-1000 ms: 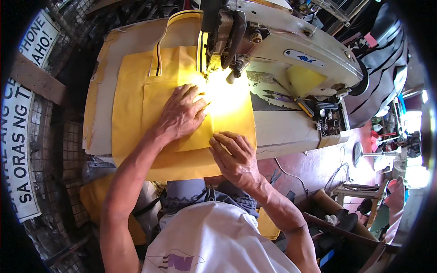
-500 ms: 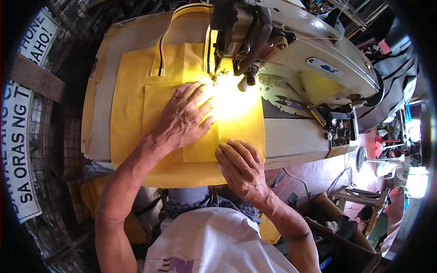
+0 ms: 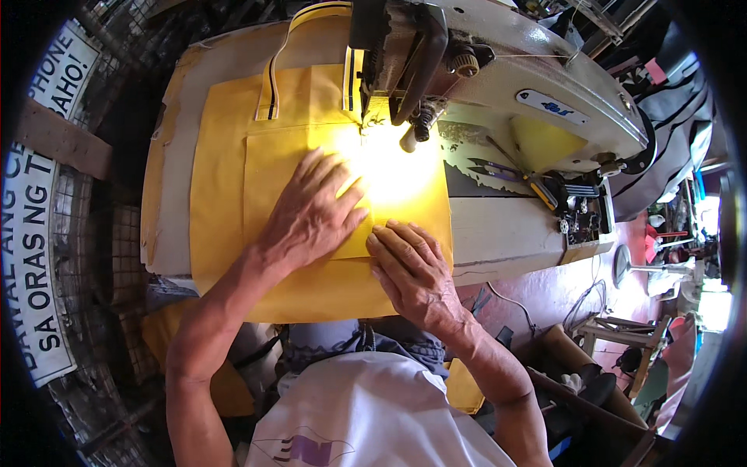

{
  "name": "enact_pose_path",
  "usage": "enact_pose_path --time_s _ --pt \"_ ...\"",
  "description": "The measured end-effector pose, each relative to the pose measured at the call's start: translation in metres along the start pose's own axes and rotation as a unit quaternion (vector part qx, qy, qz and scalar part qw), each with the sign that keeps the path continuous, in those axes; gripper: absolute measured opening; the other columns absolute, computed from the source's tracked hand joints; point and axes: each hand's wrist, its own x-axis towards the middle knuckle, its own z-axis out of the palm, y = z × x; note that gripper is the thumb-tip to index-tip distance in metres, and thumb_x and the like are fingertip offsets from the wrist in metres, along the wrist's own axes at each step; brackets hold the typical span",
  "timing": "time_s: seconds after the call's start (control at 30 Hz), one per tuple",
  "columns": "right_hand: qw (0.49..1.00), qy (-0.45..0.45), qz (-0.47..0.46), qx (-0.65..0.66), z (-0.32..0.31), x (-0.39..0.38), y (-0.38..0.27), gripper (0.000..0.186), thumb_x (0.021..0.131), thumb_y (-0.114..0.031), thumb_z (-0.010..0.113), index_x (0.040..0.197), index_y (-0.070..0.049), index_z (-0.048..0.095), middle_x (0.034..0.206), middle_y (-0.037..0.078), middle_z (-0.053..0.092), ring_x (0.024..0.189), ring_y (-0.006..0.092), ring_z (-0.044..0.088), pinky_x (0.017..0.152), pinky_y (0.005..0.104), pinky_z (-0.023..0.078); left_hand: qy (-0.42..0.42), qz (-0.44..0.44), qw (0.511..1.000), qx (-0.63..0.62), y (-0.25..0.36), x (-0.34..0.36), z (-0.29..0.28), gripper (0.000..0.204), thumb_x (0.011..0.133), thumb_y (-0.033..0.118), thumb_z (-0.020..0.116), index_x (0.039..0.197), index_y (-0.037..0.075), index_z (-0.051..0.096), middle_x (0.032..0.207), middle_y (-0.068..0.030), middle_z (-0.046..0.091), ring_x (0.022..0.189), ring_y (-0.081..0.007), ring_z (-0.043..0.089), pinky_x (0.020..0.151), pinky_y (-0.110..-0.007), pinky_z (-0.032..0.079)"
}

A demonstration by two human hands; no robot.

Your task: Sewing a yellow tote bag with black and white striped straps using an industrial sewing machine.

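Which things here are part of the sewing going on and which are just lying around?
In use: yellow fabric, sewing machine, left hand and right hand pressing the fabric flat.
Lying about: thread snips, white sign, stool.

Yellow fabric piece (image 3: 311, 148) with striped straps lies flat under sewing machine (image 3: 498, 70).

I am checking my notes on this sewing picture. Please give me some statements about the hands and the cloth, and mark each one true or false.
1. The left hand lies flat on the yellow fabric. True.
2. The right hand holds scissors. False: it presses the fabric, fingers bent, holding nothing.
3. The fabric lies under the head of the sewing machine. True.
4. The two hands are far apart. False: they lie close together, side by side.
5. A strap with dark stripes runs on the fabric. True.
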Motion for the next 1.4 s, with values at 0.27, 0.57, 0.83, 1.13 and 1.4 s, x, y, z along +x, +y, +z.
enact_pose_path --time_s 0.27,0.57,0.83,1.13,1.4 --pt "0.999 -0.046 -0.004 0.025 -0.007 0.002 0.004 0.043 0.087 -0.012 0.071 0.126 0.002 0.062 0.127 0.016 0.061 0.124 0.0333 0.056 0.106 0.0478 0.044 -0.032 -0.023 0.998 -0.04 0.003 -0.01 -0.006 0.052 0.092 0.038 0.064 0.126 -0.001 0.059 0.134 -0.0214 0.055 0.131 -0.037 0.047 0.117 -0.05 0.032" --pt "0.998 -0.048 0.009 0.037 -0.009 0.016 0.01 0.047 0.084 -0.014 0.075 0.127 0.0 0.063 0.13 0.015 0.061 0.125 0.0331 0.056 0.106 0.0459 0.045 -0.034 -0.023 0.999 -0.036 -0.009 0.001 -0.004 0.057 0.09 0.04 0.066 0.127 -0.002 0.058 0.136 -0.0221 0.052 0.132 -0.0401 0.045 0.117 -0.052 0.031" --pt "0.998 -0.048 -0.001 0.036 -0.007 0.03 0.018 0.046 0.084 -0.016 0.074 0.125 0.001 0.063 0.128 0.017 0.061 0.123 0.0348 0.057 0.105 0.0465 0.045 -0.022 -0.034 0.998 -0.046 -0.017 0.007 -0.002 0.05 0.087 0.031 0.07 0.123 -0.002 0.061 0.131 -0.0198 0.055 0.132 -0.0361 0.046 0.118 -0.051 0.03" --pt "0.997 -0.061 0.008 0.045 -0.007 0.031 0.02 0.049 0.083 -0.017 0.075 0.127 0.001 0.062 0.13 0.016 0.06 0.125 0.0348 0.055 0.106 0.0466 0.045 -0.028 -0.008 0.998 -0.052 -0.007 -0.002 -0.008 0.04 0.086 0.023 0.071 0.118 0.0 0.063 0.126 -0.0175 0.059 0.128 -0.034 0.05 0.117 -0.05 0.033" --pt "0.997 -0.064 0.008 0.048 -0.008 0.043 0.027 0.049 0.086 -0.017 0.07 0.129 0.005 0.058 0.133 0.019 0.056 0.128 0.0351 0.052 0.109 0.0467 0.041 -0.017 -0.014 0.998 -0.065 -0.022 0.01 -0.003 0.041 0.088 0.024 0.069 0.121 0.001 0.063 0.128 -0.0168 0.058 0.128 -0.0341 0.05 0.115 -0.049 0.033"
